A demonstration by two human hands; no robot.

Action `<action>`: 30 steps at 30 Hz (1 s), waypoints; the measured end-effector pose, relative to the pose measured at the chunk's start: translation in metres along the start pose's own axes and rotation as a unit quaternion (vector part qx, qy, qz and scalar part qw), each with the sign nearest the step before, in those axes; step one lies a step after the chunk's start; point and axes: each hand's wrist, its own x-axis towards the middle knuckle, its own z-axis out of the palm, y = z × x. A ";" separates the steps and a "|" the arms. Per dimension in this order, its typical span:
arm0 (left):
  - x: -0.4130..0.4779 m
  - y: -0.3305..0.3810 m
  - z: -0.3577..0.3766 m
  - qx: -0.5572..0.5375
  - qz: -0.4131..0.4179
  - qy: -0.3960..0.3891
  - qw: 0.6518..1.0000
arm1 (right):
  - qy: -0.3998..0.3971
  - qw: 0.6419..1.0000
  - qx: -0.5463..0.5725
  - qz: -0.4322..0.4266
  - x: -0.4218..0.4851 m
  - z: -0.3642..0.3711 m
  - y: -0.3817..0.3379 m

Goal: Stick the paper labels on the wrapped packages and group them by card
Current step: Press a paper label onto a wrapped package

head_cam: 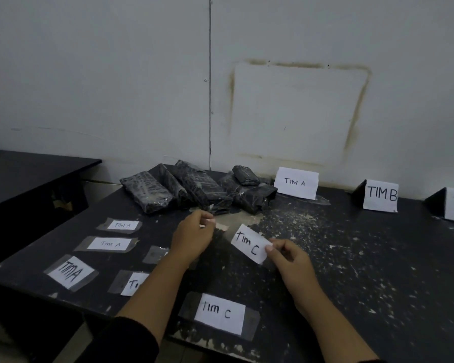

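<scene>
Tim C label [250,243] held over the table [351,258]
I see the right hand [291,260] pinching its corner; left hand [192,237] curls beside it, grip unclear; packages [194,189] piled behind

packages [197,188] behind labels [110,243], left of cards [296,182]

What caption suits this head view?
Left hand and right hand hold a white paper label marked Tim C before black wrapped packages on a black table.
</scene>
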 end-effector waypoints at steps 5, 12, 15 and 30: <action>0.026 0.004 0.012 0.038 -0.088 0.062 0.993 | 0.001 1.000 0.008 0.008 0.021 0.006 -0.015; 0.057 0.025 0.036 0.060 -0.202 0.122 0.970 | 0.026 1.000 -0.002 -0.015 0.068 0.001 -0.020; 0.069 0.026 0.044 0.060 -0.223 0.136 0.963 | 0.040 0.998 0.045 -0.003 0.070 -0.010 -0.005; 0.068 0.014 0.025 -0.125 -0.179 0.257 0.941 | 0.025 0.995 0.090 0.021 0.083 -0.016 0.000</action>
